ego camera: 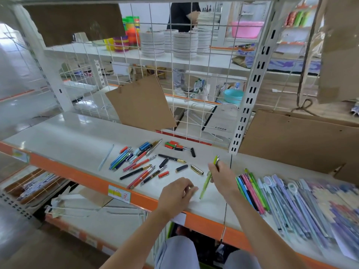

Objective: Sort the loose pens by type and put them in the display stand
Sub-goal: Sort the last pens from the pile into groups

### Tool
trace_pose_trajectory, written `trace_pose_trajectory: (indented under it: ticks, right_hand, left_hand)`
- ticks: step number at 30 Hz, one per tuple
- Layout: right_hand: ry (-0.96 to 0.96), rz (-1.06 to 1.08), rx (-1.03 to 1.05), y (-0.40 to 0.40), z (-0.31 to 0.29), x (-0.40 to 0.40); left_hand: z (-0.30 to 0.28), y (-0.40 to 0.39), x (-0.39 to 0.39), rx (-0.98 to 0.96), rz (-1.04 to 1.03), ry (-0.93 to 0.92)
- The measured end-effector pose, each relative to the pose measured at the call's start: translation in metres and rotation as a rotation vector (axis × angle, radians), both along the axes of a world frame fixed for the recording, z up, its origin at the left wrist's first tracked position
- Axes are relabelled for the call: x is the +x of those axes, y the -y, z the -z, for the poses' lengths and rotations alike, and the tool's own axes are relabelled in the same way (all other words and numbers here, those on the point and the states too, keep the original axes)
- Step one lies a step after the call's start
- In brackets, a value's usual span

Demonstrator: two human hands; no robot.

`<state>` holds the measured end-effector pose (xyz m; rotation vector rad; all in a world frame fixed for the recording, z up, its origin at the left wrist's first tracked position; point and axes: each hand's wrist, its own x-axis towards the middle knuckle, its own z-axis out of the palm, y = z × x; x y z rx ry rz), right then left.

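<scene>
Plenty remains: a loose scatter of orange, blue and black pens lies on the white shelf, while slim coloured pens sit grouped at right. The right hand pinches two lime-green pens; the left hand rests curled, contents unclear
</scene>
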<state>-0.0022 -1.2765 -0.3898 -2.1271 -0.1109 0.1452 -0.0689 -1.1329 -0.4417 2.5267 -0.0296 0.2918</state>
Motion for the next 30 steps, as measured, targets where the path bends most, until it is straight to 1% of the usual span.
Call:
trace_pose_trajectory:
  ticks: [4, 5, 7, 9, 11, 12, 14, 15, 16, 17, 18, 20, 23, 25, 30]
  right_hand:
    - [-0.008, -0.145, -0.487, 0.025, 0.012, 0.007]
    - [-0.006, -0.163, -0.569, 0.028, 0.016, 0.005]
    - [0.019, -0.160, -0.647, 0.030, 0.021, 0.001]
    - [0.058, -0.148, -0.655, 0.031, 0.021, -0.002]
    - [0.048, -0.135, -0.638, 0.037, 0.023, -0.003]
    - [0.034, -0.126, -0.596, 0.038, 0.022, -0.006]
    - [0.037, -0.147, -0.699, 0.043, 0.023, -0.011]
    - [0.011, -0.103, -0.656, 0.042, 0.025, -0.009]
    - [0.029, -0.064, -0.589, 0.039, 0.023, -0.009]
    - [0.093, -0.060, -0.622, 0.036, 0.021, -0.007]
    - [0.129, -0.101, -0.687, 0.031, 0.021, -0.006]
    - [0.160, -0.194, -0.717, 0.016, 0.025, -0.007]
    - [0.249, -0.351, -0.660, -0.009, 0.032, -0.013]
    - [0.280, -0.430, -0.634, -0.024, 0.036, -0.019]
    - [0.303, -0.505, -0.582, -0.052, 0.035, -0.024]
  left_hand:
    - [0.001, 0.001, 0.003, 0.043, -0.045, -0.007]
    - [0.000, 0.001, 0.002, 0.055, -0.044, -0.009]
    - [-0.002, 0.000, 0.002, 0.068, -0.026, -0.007]
    - [-0.005, -0.006, 0.000, 0.094, -0.005, -0.016]
    - [-0.008, -0.017, -0.004, 0.139, 0.007, -0.027]
    - [-0.009, -0.023, -0.006, 0.153, 0.002, -0.034]
    - [-0.011, -0.040, -0.012, 0.168, -0.033, -0.035]
    - [-0.011, -0.049, -0.014, 0.175, -0.064, -0.033]
    - [-0.011, -0.058, -0.016, 0.181, -0.099, -0.028]
    - [-0.011, -0.067, -0.018, 0.182, -0.136, -0.022]
    - [-0.010, -0.076, -0.018, 0.181, -0.172, -0.014]
    - [-0.010, -0.091, -0.018, 0.174, -0.236, 0.002]
    - [-0.006, -0.108, -0.017, 0.176, -0.325, 0.042]
    - [-0.002, -0.112, -0.018, 0.150, -0.376, 0.020]
    - [0.000, -0.115, -0.017, 0.084, -0.373, 0.019]
